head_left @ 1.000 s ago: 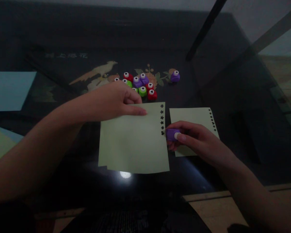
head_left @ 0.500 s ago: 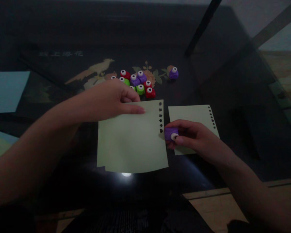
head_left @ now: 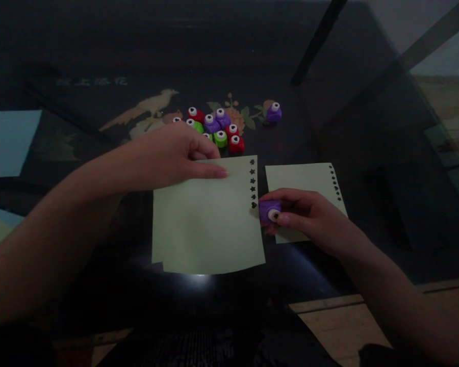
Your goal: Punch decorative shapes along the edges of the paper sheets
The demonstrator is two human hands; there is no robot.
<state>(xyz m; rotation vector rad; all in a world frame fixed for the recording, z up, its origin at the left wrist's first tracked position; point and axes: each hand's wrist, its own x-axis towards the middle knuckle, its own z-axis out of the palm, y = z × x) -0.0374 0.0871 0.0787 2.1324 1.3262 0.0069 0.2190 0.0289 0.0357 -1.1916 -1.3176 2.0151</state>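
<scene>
My left hand pinches the top edge of a pale green sheet of paper, thumb on top and fingers beneath. Another sheet peeps out under it at the left and lower edges. Down the paper's right side runs a column of punched shapes, among them stars and a heart. In my right hand is a purple craft punch with a white button, held against the paper's right edge just below the heart. My thumb rests at the button. Beneath this hand lies a second pale green sheet, also with small punched shapes along its right side.
Several red, green and purple craft punches cluster beyond my left hand. A lone purple punch stands further right. Blue paper lies at the left. The dark, glossy table carries a bird and flower picture.
Both hands, the held paper and the punch keep nearly the same places. The whole view has shifted very slightly.
</scene>
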